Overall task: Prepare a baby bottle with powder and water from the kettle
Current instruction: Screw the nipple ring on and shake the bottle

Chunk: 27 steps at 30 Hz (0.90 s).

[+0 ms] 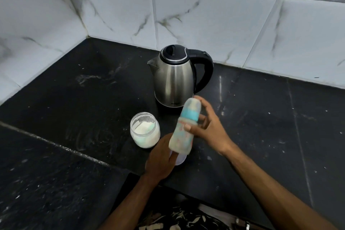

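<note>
Baby bottle [183, 129] raised above the black counter [74, 117], tilted with its capped top leaning up and to the right, blurred. Teal collar around the neck, clear cap over the teat, pale printed body. Gripped by the right hand [209, 129]: thumb pressed across the front of the body, fingers curled behind the collar and cap. Bottom end just over the left hand [162, 158], which lies below it with fingers pointing up toward the bottle's base and resting on a pale lid-like disc [181, 160] on the counter; cannot tell whether those fingers are holding the disc or only touching it, nor whether straight or curled, being half hidden by the bottle.

Just left of the bottle, an open glass jar [145, 129] of white powder, upright on the counter, near the left hand but apart from it. Behind bottle and jar, a steel kettle [173, 78] on its base, lid closed, spout to the left, black handle to the right, standing close to the marbled white wall tiles [205, 15]. Counter surface speckled and smeared with pale marks. Patterned dark cloth [177, 220] at the bottom edge, between the two forearms.
</note>
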### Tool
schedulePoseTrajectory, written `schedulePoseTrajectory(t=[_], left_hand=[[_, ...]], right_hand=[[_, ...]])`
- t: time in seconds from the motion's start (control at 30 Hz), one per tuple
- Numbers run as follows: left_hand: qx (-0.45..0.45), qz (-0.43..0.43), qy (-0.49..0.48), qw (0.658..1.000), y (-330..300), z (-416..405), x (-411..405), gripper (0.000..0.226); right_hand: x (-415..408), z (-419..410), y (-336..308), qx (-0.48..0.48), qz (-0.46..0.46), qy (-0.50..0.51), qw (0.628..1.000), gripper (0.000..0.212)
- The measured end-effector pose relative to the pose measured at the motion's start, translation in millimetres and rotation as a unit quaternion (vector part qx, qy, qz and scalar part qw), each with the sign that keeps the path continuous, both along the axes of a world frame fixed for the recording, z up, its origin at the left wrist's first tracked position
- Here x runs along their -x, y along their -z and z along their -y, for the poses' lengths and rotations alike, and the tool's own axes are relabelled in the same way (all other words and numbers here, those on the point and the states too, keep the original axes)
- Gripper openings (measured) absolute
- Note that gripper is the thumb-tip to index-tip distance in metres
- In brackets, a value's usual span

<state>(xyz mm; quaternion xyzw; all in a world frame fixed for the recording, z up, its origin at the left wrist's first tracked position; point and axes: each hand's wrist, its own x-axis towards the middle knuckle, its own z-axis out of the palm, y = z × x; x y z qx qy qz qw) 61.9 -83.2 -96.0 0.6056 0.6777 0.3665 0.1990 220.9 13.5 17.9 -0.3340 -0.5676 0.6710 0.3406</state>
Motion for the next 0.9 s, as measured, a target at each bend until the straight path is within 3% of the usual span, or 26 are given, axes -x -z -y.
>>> schedulePoseTrajectory(t=[0.07, 0.2, 0.27, 0.37, 0.53, 0.6, 0.7, 0.73, 0.83, 0.9], left_hand=[[0.001, -0.004, -0.002, 1.000, -0.6, 0.1, -0.2, 0.043], [-0.013, -0.006, 0.016, 1.000, -0.7, -1.1, 1.1, 0.044], [-0.010, -0.014, 0.016, 1.000, 0.3, -1.4, 1.2, 0.045], [-0.006, -0.009, 0.007, 1.000, 1.8, -0.5, 1.5, 0.048], [-0.009, -0.004, 0.018, 1.000, 0.8, -1.0, 0.8, 0.046], [-0.015, -0.010, 0.012, 1.000, 0.4, -0.5, 0.6, 0.046], [-0.018, -0.005, 0.002, 1.000, -3.2, -0.2, -0.7, 0.045], [-0.022, -0.006, 0.004, 1.000, -3.6, -0.2, -0.7, 0.046], [-0.029, -0.011, 0.014, 0.999, -2.3, -0.4, 0.0, 0.044], [-0.025, -0.008, 0.015, 1.000, -1.1, -0.9, 0.5, 0.044]], right_hand=[[0.0, -2.8, -0.2, -0.015, -0.006, -0.011, 1.000, 0.084], [1.5, -21.4, -6.6, 0.068, -0.131, 0.192, 0.970, 0.081], [1.2, -15.0, -3.6, 0.052, -0.094, 0.148, 0.983, 0.080], [-2.5, -4.7, 1.9, -0.001, 0.014, -0.016, 1.000, 0.087], [-4.0, -23.1, -7.3, 0.066, -0.137, 0.200, 0.968, 0.088], [-2.6, -16.1, -4.3, 0.036, -0.091, 0.150, 0.984, 0.083], [-4.1, -4.1, 0.5, -0.018, 0.015, -0.031, 0.999, 0.088], [-5.1, -6.7, -0.5, -0.021, 0.006, -0.027, 0.999, 0.088], [-7.7, -23.9, -8.3, 0.037, -0.099, 0.136, 0.985, 0.088], [-9.7, -26.3, -5.6, 0.064, -0.132, 0.165, 0.975, 0.100]])
